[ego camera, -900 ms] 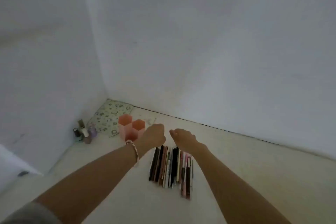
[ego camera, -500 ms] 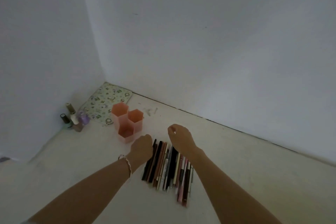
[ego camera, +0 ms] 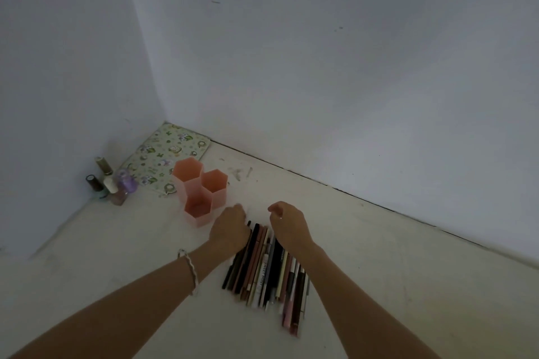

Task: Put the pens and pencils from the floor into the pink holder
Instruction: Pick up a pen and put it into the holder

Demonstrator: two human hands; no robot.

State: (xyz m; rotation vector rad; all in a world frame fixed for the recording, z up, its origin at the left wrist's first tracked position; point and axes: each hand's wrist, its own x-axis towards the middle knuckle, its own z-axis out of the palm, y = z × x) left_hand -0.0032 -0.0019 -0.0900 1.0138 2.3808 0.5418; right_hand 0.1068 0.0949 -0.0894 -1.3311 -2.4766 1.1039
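Several pens and pencils (ego camera: 267,268) lie side by side in a row on the pale floor. The pink holder (ego camera: 199,191), three joined hexagonal cups, stands upright just left of and beyond them; its cups look empty. My left hand (ego camera: 229,229), a bracelet on its wrist, rests at the left far end of the row with its fingers curled down, close to the holder's front cup. My right hand (ego camera: 287,224) hovers over the row's far end with its fingers bent and apart, nothing held.
Several small nail polish bottles (ego camera: 112,183) stand by the left wall. A patterned flat pouch (ego camera: 166,157) lies in the corner behind the holder. Two white walls meet at that corner. Bare floor stretches to the right.
Both hands have come down and nearer over the pens' far ends. The camera has tilted down, so the holder and pens sit lower and closer in view.
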